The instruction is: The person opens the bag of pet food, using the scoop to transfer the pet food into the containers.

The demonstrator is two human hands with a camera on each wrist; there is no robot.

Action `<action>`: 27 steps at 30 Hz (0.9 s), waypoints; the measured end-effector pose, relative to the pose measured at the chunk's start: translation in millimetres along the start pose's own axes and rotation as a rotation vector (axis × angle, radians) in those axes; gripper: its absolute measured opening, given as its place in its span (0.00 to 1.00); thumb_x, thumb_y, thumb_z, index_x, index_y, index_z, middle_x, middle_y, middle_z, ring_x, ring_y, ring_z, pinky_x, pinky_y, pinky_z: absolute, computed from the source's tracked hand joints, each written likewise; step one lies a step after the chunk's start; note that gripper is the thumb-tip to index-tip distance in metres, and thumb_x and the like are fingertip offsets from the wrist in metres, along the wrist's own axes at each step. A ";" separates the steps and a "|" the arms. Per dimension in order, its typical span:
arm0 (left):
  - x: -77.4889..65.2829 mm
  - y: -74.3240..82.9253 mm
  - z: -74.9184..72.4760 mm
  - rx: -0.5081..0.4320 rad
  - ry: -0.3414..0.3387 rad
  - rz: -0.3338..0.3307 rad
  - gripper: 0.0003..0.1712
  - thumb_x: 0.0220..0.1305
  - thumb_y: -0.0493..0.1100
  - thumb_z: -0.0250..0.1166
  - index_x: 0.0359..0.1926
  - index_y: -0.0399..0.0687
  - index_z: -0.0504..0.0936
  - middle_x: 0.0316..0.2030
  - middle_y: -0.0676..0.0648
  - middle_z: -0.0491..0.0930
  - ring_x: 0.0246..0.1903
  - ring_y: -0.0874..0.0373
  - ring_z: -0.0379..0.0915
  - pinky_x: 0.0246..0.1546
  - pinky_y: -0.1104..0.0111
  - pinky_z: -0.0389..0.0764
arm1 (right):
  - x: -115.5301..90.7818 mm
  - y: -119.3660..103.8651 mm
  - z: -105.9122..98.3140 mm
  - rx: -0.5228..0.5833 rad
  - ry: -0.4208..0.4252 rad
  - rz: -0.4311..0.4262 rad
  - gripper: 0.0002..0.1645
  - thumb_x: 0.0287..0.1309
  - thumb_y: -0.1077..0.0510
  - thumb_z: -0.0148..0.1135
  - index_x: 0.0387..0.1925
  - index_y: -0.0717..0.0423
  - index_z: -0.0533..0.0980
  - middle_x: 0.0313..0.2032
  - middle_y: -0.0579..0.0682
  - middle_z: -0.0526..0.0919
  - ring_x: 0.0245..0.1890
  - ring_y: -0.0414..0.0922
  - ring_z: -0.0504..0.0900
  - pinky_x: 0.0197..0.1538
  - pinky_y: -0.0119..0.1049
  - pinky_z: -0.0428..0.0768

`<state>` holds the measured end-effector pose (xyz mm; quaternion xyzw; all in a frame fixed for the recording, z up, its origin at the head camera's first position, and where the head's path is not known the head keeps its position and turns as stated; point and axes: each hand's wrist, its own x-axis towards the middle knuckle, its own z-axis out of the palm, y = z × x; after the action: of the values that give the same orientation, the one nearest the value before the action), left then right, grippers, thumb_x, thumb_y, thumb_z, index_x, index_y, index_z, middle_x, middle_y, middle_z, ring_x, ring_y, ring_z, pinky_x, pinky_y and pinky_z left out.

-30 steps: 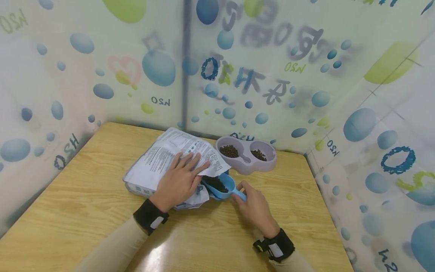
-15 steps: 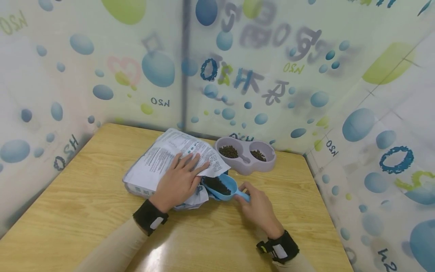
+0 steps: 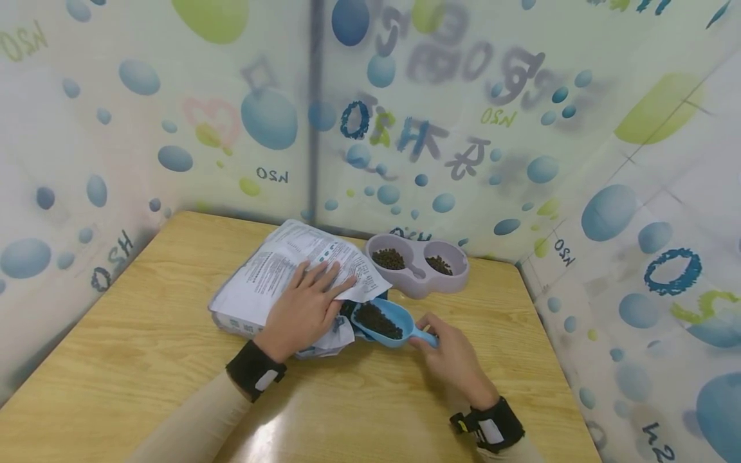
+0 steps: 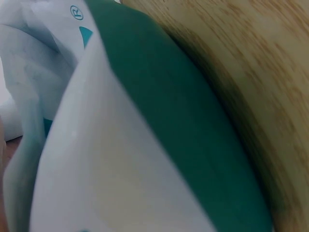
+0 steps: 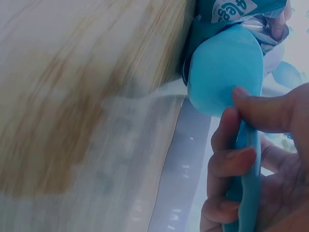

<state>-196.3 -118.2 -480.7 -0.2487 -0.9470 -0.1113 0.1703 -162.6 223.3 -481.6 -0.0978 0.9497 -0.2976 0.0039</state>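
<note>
My left hand (image 3: 303, 315) lies on top of a white printed bag (image 3: 260, 270), its fingers spread out and straight. The mouth of the bag faces right, crumpled, and dark pellets show just inside. A light blue scoop (image 3: 393, 321) heaped with dark brown pellets (image 3: 377, 320) is at that mouth, its front end still at the opening. My right hand (image 3: 457, 360) grips the scoop's handle. In the right wrist view the fingers (image 5: 231, 162) curl round the blue handle (image 5: 250, 188), with the thumb near the scoop's bowl. The left wrist view shows the bag's white and green side (image 4: 159, 106).
A grey double pet bowl (image 3: 413, 283) stands behind the scoop, near the back wall, with brown pellets in both hollows. The wooden table (image 3: 347, 411) meets patterned curtains (image 3: 417, 116) at its back and sides.
My right hand has drawn the scoop rightward and slightly toward me, partly out of the bag, so more of its pellets show. My left hand has stayed on the bag.
</note>
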 end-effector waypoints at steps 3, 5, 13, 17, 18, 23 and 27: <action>0.0 0.0 0.4 -0.005 0.004 -0.001 0.30 0.93 0.53 0.48 0.87 0.64 0.77 0.87 0.39 0.73 0.89 0.36 0.66 0.93 0.34 0.58 | -2.1 3.6 -3.7 0.012 -0.005 0.010 0.07 0.78 0.53 0.78 0.51 0.42 0.85 0.40 0.46 0.87 0.39 0.44 0.78 0.43 0.37 0.74; 0.0 -0.1 0.7 -0.007 0.005 -0.002 0.30 0.94 0.53 0.48 0.87 0.64 0.77 0.87 0.39 0.72 0.89 0.36 0.66 0.93 0.34 0.57 | -3.2 5.1 -5.9 0.013 -0.005 0.012 0.07 0.78 0.53 0.78 0.51 0.42 0.85 0.41 0.46 0.87 0.39 0.44 0.78 0.44 0.37 0.74; -0.4 0.0 0.8 -0.008 0.011 -0.001 0.30 0.94 0.53 0.48 0.87 0.65 0.77 0.87 0.39 0.73 0.89 0.36 0.67 0.93 0.34 0.58 | -6.1 7.6 -8.3 0.027 -0.005 0.009 0.08 0.76 0.55 0.79 0.50 0.43 0.86 0.39 0.46 0.89 0.37 0.42 0.79 0.43 0.35 0.76; -0.8 -0.2 1.5 -0.010 0.008 -0.001 0.30 0.94 0.53 0.48 0.87 0.64 0.77 0.87 0.39 0.73 0.89 0.36 0.67 0.93 0.34 0.58 | -6.7 9.7 -8.0 0.044 -0.009 0.004 0.09 0.76 0.56 0.79 0.50 0.43 0.86 0.37 0.45 0.88 0.36 0.41 0.80 0.43 0.34 0.76; -1.0 -0.3 1.5 -0.010 0.007 -0.001 0.30 0.94 0.53 0.48 0.87 0.64 0.77 0.87 0.39 0.73 0.89 0.36 0.67 0.93 0.34 0.58 | -6.8 10.3 -8.2 0.047 -0.008 0.000 0.09 0.76 0.56 0.79 0.50 0.42 0.85 0.38 0.45 0.88 0.37 0.41 0.80 0.43 0.34 0.76; -0.9 -0.7 2.0 -0.010 0.009 0.000 0.30 0.94 0.53 0.48 0.87 0.64 0.77 0.87 0.39 0.72 0.89 0.35 0.67 0.93 0.34 0.58 | -7.8 13.6 -10.3 0.051 -0.006 -0.020 0.08 0.77 0.55 0.78 0.51 0.42 0.85 0.41 0.45 0.89 0.40 0.42 0.80 0.45 0.34 0.76; -0.4 -0.9 2.7 -0.011 0.013 0.003 0.30 0.93 0.53 0.49 0.87 0.64 0.77 0.87 0.39 0.72 0.88 0.35 0.67 0.93 0.34 0.58 | -8.9 16.5 -12.4 0.057 -0.010 -0.027 0.08 0.78 0.55 0.78 0.51 0.41 0.85 0.41 0.44 0.89 0.40 0.41 0.79 0.44 0.33 0.74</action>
<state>-197.2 -118.3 -483.4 -0.2501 -0.9449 -0.1179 0.1752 -157.6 245.2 -481.2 -0.1121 0.9393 -0.3241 0.0076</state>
